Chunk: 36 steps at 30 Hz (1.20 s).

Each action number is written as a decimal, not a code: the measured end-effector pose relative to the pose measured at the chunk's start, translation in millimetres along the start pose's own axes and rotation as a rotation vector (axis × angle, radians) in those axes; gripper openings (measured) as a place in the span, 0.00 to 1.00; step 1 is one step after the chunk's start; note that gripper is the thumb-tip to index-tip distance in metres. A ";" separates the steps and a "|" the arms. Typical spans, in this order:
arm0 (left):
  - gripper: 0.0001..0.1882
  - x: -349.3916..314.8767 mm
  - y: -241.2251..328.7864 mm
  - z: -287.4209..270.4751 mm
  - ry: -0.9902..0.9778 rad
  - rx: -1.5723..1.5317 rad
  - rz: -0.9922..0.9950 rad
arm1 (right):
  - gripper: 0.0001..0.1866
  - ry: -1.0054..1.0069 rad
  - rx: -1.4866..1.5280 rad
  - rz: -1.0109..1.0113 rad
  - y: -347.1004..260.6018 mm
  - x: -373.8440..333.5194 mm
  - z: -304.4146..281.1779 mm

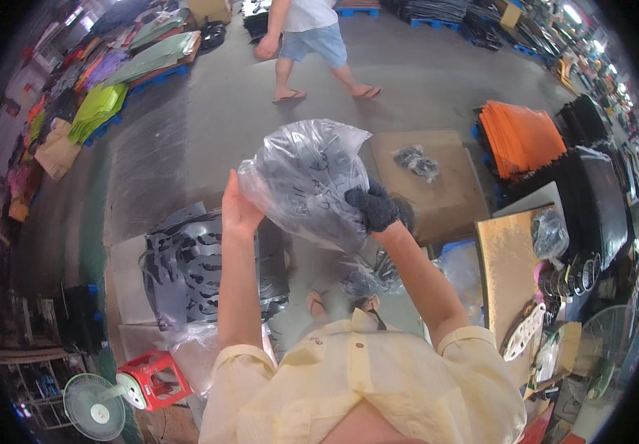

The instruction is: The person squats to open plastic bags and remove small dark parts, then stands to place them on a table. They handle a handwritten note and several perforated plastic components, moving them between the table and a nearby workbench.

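A clear plastic bag (308, 174) with dark contents and handwritten marks on its face is held up in front of me. My left hand (241, 207), bare, grips its left edge, with most of the fingers hidden behind the plastic. On the lower right side, my right hand (373, 207) in a dark glove is closed on the bag. What exactly lies inside cannot be made out. Below it, to the left, lies a stack of dark sheets with cut-out shapes (197, 259). More bagged dark items (360, 275) lie under my right forearm.
A brown board (445, 200) beyond my right hand carries a small bag (415, 161). Orange sheets (520, 139) are stacked at the right. A red stool (158, 379) and a fan (97, 411) stand lower left. Another person (315, 44) is walking at the far side.
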State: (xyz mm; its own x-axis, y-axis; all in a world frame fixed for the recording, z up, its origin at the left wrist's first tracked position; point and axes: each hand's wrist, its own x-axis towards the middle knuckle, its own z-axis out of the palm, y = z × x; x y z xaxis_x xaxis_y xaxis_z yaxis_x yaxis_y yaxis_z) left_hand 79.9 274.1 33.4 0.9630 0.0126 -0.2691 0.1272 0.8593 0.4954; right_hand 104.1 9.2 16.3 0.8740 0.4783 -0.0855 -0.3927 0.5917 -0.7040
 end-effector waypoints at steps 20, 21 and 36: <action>0.22 55.6 -160.1 149.9 -0.329 0.760 -0.215 | 0.16 0.743 -0.240 -0.832 -141.0 -218.4 -97.2; 0.22 58.5 -180.8 143.4 -0.272 0.809 -0.251 | 0.16 0.801 -0.076 -0.907 -137.1 -232.0 -115.7; 0.15 31.9 -291.7 -15.4 -0.060 1.044 -0.759 | 0.21 0.621 -1.112 0.503 8.5 -309.0 -215.8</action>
State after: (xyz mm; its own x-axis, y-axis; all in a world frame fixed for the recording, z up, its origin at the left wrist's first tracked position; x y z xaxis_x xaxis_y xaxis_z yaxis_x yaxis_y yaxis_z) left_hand 69.8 31.6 -132.5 0.5744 -0.3460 -0.7419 0.7419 -0.1630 0.6504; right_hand -107.5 -273.6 -115.4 0.8058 -0.0564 -0.5895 -0.5254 -0.5274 -0.6677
